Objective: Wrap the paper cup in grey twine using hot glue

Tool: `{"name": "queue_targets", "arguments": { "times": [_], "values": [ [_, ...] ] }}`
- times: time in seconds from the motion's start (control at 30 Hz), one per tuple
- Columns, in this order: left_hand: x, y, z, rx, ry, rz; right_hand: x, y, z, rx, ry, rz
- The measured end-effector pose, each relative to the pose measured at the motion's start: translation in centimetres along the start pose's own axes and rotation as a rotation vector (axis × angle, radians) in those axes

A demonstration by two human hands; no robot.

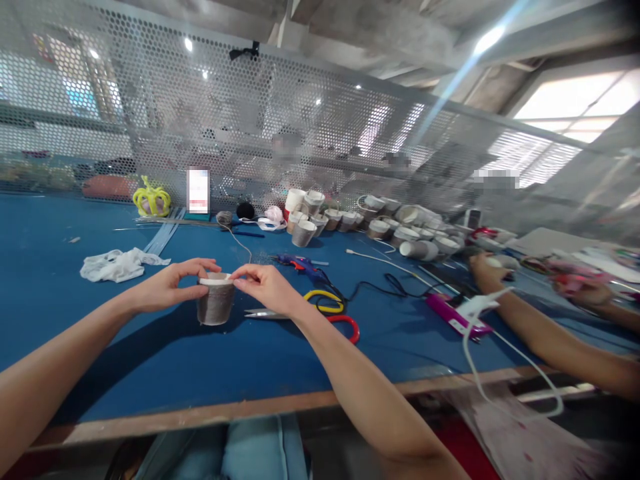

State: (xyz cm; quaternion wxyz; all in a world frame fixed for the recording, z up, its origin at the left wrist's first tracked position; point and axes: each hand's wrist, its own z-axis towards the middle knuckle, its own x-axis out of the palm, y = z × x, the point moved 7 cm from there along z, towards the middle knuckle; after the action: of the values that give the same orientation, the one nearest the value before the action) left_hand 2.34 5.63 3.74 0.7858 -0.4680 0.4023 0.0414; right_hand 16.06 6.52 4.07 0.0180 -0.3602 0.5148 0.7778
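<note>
A small cup (215,303), wrapped in grey-brown cord with a white rim, stands upright on the blue table in front of me. My left hand (183,283) grips its left rim, the thumb outside and the fingertips over the top. At the right side of the rim, my right hand (263,285) pinches with thumb and forefinger; whether cord is also between them is too small to tell. Scissors (325,303) with yellow and red handles lie under and beside my right wrist. Just behind them rests a blue glue gun (303,265).
Several similar cups (303,232) are grouped at the back. A ball of grey twine (225,218) trails a strand forward. White cloth (120,265) lies left, near a lit phone (199,191). A purple power strip (457,317) with cables sits right, beside a co-worker's arm (525,320).
</note>
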Motion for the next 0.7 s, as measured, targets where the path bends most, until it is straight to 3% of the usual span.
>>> {"name": "queue_targets", "arguments": {
  "times": [0.17, 0.47, 0.7],
  "values": [
    [0.0, -0.1, 0.0, -0.018, -0.003, 0.010, 0.2, -0.2, 0.0, 0.007, -0.002, -0.036],
    [0.9, -1.3, 0.5, -0.017, -0.180, 0.020, 0.7, 0.3, 0.2, -0.004, -0.008, -0.029],
    [0.7, -0.5, 0.3, -0.041, -0.164, -0.045, 0.9, 0.4, -0.1, 0.001, 0.016, -0.024]
  ]
}}
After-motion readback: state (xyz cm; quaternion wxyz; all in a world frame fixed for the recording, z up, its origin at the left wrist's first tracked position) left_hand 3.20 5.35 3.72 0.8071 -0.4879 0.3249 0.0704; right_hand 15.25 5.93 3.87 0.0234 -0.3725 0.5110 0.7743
